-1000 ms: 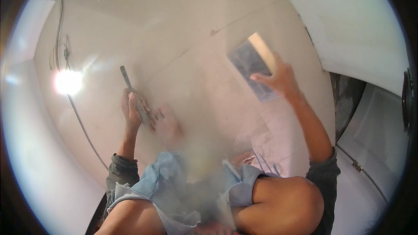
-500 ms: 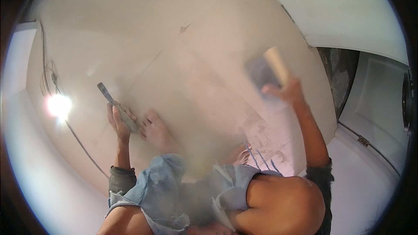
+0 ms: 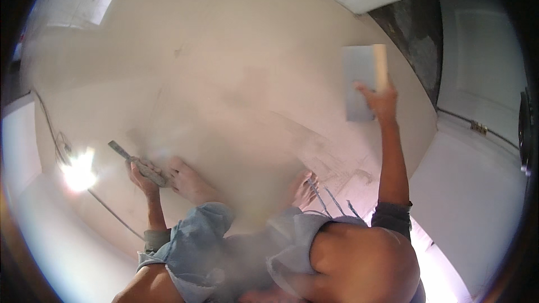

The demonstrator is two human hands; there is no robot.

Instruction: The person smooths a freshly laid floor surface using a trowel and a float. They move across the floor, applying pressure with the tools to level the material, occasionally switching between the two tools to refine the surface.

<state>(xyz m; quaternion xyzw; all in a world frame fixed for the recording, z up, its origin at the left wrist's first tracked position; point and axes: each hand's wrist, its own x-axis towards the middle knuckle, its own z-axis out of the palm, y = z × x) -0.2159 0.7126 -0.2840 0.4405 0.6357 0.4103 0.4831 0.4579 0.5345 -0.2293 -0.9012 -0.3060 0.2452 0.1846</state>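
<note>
A: What is differing from half a second ago?

B: The whole view is shifting, so the lit lamp [image 3: 78, 178] is showing lower, near half past 8. The grey plate [image 3: 358, 67] is sitting at 2 o'clock, closer to the dark strip [image 3: 415, 45], and it is no longer leaning toward 11.

A: And what is surrounding it?

B: A white panel [image 3: 477, 56] is standing beyond the strip, toward 2 to 3 o'clock. The left foot [image 3: 191, 182] is resting at 8, crowding the narrow tool's [image 3: 151, 175] lower end; the right foot [image 3: 303, 189] is resting at 5, beside bluish strands [image 3: 334, 201]. Haze is blurring the lower middle.

A: Which way are they pointing?

B: The plate's long axis is running 12 to 6, its pale strip [image 3: 380, 64] facing 3. The tool is running 10 to 4.

A: The fingers?

B: The right hand [image 3: 383, 101] is gripping the plate, thumb spreading across its face; its other fingertips are hiding. The left hand [image 3: 145, 180] is closing around the tool at half past 8.
</note>
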